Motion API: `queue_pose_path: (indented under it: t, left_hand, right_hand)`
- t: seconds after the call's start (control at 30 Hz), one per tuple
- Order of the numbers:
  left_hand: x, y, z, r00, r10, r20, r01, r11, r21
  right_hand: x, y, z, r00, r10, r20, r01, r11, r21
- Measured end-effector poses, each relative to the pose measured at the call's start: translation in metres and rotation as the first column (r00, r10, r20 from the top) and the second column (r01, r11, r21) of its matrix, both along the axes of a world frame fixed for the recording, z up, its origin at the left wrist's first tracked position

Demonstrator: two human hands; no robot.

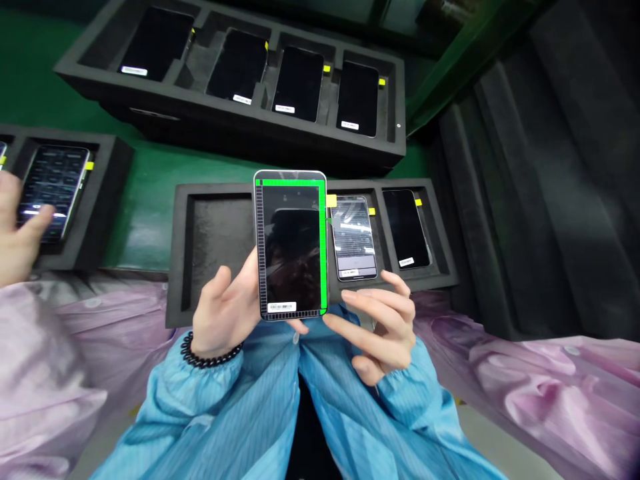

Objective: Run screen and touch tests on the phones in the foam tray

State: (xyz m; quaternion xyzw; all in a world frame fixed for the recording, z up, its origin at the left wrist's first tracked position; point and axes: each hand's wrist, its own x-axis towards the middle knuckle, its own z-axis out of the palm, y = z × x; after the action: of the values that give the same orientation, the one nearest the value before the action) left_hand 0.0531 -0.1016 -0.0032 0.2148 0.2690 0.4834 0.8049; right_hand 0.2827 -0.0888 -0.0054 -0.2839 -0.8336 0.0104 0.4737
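A smartphone (293, 250) stands upright in my left hand (225, 300), which wraps round it from the left and behind. Its screen faces me: green bars run along the top and right edges, small unfilled boxes line the left and bottom, and a white barcode label sits low down. My right hand (383, 320) is at the phone's lower right corner, index fingertip at the green bar's end, the other fingers loosely spread and holding nothing. Behind the phone lies a dark foam tray (310, 319) with a lit phone (355, 240) and a dark-screened phone (406, 229) in its right compartments.
A raised foam tray (235, 130) at the back holds several dark phones with yellow tabs. At left, a co-worker's hand (20, 233) is over a phone (55, 180) in another tray (113, 173). Pink sleeves flank me; black ridged material (540, 167) rises at right.
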Motion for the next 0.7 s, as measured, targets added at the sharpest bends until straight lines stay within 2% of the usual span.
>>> queue_pose_path:
  t: [0.17,0.3,0.5,0.7]
  left_hand:
    - [0.007,-0.001,0.004,0.999,0.041,-0.032,-0.040,0.999,0.030]
    - [0.016,-0.004,0.008,0.993,0.091,-0.069,-0.089,0.996,0.027]
    - [0.015,-0.007,0.011,0.997,0.032,-0.069,-0.034,0.999,-0.028]
    - [0.018,-0.010,0.012,0.997,-0.001,-0.075,-0.004,0.997,-0.071]
  right_hand:
    - [-0.005,0.003,0.000,0.990,0.042,0.138,-0.040,0.999,-0.012]
    - [-0.019,0.005,0.003,0.976,0.108,0.187,-0.106,0.994,-0.022]
    - [-0.036,0.006,0.005,0.957,0.172,0.235,-0.178,0.984,0.005]
    - [-0.035,0.008,0.008,0.953,0.230,0.195,-0.235,0.972,0.003]
